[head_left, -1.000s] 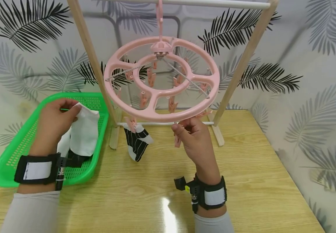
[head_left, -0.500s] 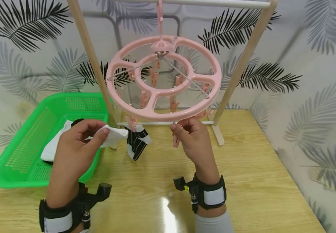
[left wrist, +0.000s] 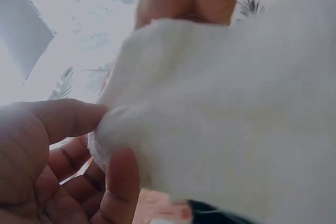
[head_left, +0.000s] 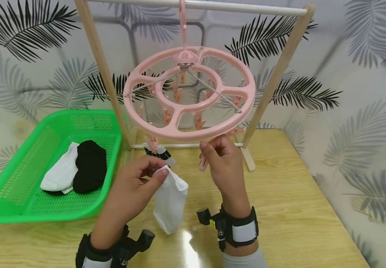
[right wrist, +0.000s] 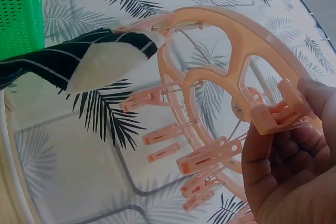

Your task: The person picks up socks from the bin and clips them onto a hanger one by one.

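Note:
My left hand (head_left: 139, 182) pinches a white sock (head_left: 170, 199) by its top edge, and the sock hangs over the table left of my right hand. Up close in the left wrist view, thumb and finger grip the cuff of that sock (left wrist: 210, 114). Below the front rim of a round pink drying hanger (head_left: 172, 131), my right hand (head_left: 224, 163) holds a pink clothespin (head_left: 203, 163). The right wrist view shows this clothespin (right wrist: 278, 111) squeezed between thumb and fingers. A black-and-white striped sock (head_left: 167, 156) hangs from another clothespin (head_left: 152, 142), partly hidden behind my left hand.
At the left, a green basket (head_left: 5, 208) holds a white sock (head_left: 62, 169) and a black sock (head_left: 90, 167). The hanger hangs from the white top bar (head_left: 246, 7) of a wooden-legged rack (head_left: 273, 82) on the table (head_left: 290, 208). Several clothespins dangle under the hanger.
My left hand has carried the white sock out from the basket, rightward and toward the middle of the table. The right hand stays at its clothespin.

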### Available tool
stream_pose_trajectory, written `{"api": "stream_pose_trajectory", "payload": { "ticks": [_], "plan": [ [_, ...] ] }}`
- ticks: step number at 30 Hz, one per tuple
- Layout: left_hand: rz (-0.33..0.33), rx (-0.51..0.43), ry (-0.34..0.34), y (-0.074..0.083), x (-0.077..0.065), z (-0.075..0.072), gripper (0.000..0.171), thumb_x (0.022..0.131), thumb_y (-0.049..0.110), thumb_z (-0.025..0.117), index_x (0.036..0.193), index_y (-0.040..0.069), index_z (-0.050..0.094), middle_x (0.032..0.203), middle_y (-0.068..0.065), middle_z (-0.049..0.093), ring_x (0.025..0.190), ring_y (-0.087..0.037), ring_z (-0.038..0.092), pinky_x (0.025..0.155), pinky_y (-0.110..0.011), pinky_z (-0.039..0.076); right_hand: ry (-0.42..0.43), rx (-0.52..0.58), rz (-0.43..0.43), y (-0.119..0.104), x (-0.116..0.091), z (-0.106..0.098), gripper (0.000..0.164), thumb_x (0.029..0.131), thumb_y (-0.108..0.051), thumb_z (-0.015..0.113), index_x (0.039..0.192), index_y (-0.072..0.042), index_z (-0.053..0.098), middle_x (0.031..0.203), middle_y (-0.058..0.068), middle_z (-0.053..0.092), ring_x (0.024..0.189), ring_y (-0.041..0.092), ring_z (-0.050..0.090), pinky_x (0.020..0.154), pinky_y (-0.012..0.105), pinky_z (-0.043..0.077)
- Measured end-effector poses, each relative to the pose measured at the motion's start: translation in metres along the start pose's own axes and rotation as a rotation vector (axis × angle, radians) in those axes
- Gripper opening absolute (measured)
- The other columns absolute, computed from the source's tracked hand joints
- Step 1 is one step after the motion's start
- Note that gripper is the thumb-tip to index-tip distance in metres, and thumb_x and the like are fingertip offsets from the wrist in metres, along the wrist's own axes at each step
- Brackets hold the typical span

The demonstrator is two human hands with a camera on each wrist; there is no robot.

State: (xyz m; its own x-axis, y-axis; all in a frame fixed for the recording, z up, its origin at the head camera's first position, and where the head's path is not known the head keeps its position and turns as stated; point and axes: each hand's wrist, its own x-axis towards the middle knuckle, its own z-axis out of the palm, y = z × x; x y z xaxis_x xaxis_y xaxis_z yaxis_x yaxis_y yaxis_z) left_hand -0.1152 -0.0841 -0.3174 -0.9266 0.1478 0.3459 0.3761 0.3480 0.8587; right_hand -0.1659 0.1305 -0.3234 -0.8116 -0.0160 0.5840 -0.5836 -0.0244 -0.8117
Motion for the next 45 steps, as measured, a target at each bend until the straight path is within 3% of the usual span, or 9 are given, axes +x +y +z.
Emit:
{"api": "stream_pose_trajectory", "payload": {
  "ticks": [10, 17, 24, 31, 41, 45],
  "plan": [
    [-0.067, -0.095, 0.057, -0.017, 0.013, 0.037, 0.009, 0.095, 0.013, 0.068, 0.101, 0.007, 0.068, 0.090, -0.005, 0.066, 0.073, -0.017, 0.062, 0.062, -0.029, 0.051, -0.004, -0.002, 0.025, -0.001, -0.001, 0.005, 0.018, 0.097, -0.001, 0.062, 0.080, 0.004, 0.055, 0.063, 0.006, 0.059, 0.047, 0.017, 0.056, 0.048, 0.027, 0.046],
    [-0.017, -0.145, 0.069, -0.019, 0.010, 0.053, 0.007, 0.094, 0.013, 0.069, 0.099, 0.009, 0.069, 0.092, -0.003, 0.068, 0.077, -0.015, 0.063, 0.062, -0.028, 0.052, -0.014, -0.057, 0.075, -0.001, -0.007, 0.012, 0.019, 0.095, -0.006, 0.066, 0.079, 0.000, 0.059, 0.058, 0.008, 0.056, 0.048, 0.019, 0.056, 0.045, 0.027, 0.041],
    [0.079, -0.186, 0.070, -0.016, 0.012, 0.054, 0.006, 0.095, 0.013, 0.068, 0.099, 0.010, 0.069, 0.091, -0.002, 0.066, 0.077, -0.016, 0.060, 0.058, -0.027, 0.050, -0.018, -0.076, 0.051, -0.002, -0.006, 0.012, 0.020, 0.095, -0.006, 0.066, 0.077, -0.001, 0.059, 0.056, 0.009, 0.056, 0.046, 0.019, 0.056, 0.044, 0.027, 0.041],
    [0.069, -0.189, 0.063, -0.016, 0.013, 0.055, 0.007, 0.095, 0.014, 0.068, 0.099, 0.010, 0.069, 0.095, -0.001, 0.067, 0.080, -0.015, 0.063, 0.060, -0.027, 0.052, -0.014, -0.078, 0.036, -0.002, -0.004, 0.014, 0.020, 0.095, -0.004, 0.065, 0.076, 0.000, 0.059, 0.058, 0.008, 0.056, 0.046, 0.017, 0.056, 0.044, 0.027, 0.042],
    [0.097, -0.175, -0.055, -0.018, 0.013, 0.046, 0.006, 0.095, 0.007, 0.064, 0.099, 0.008, 0.067, 0.090, -0.002, 0.067, 0.076, -0.016, 0.060, 0.060, -0.028, 0.052, -0.037, -0.043, 0.004, -0.001, -0.003, 0.016, 0.018, 0.097, -0.002, 0.061, 0.080, 0.003, 0.057, 0.064, 0.011, 0.057, 0.046, 0.016, 0.055, 0.045, 0.027, 0.045],
    [0.141, -0.187, -0.024, -0.019, 0.013, 0.045, 0.005, 0.095, 0.007, 0.065, 0.100, 0.007, 0.067, 0.093, -0.002, 0.068, 0.078, -0.016, 0.062, 0.061, -0.029, 0.052, -0.059, -0.036, 0.001, 0.000, -0.002, 0.016, 0.017, 0.099, -0.001, 0.058, 0.083, 0.004, 0.058, 0.065, 0.010, 0.056, 0.046, 0.016, 0.055, 0.045, 0.027, 0.045]
  ]
}}
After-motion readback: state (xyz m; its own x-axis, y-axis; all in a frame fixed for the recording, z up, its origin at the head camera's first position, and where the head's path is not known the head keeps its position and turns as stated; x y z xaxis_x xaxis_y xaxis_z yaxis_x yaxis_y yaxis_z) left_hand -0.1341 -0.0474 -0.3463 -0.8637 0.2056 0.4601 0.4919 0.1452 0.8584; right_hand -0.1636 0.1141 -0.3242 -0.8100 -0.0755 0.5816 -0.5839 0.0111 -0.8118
